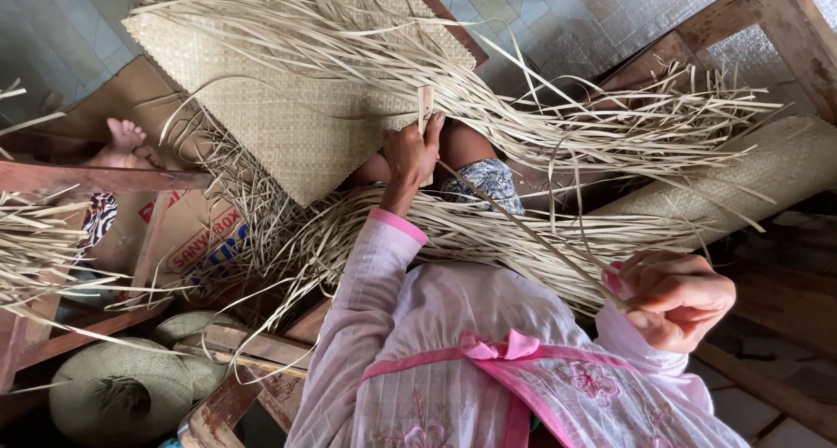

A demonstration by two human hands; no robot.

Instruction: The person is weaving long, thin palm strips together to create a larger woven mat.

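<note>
over the woven mat (288, 125), left hand (410, 156) grips a wooden tool (425, 106), right hand (676, 295) pinching a strip (523, 230).

A pale tiled floor (52, 30) is carrying a flattened cardboard sheet (122, 91). A half-woven straw mat (288, 108) is lying across the cardboard, its loose strips (540, 125) spreading over the floor toward a rolled mat (767, 165).

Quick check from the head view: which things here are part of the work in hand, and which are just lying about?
In hand:
left hand holding a wooden tool
right hand pinching a strip
loose strips
woven mat

Lying about:
cardboard box
rolled mat
woven hat
wooden frame
</note>
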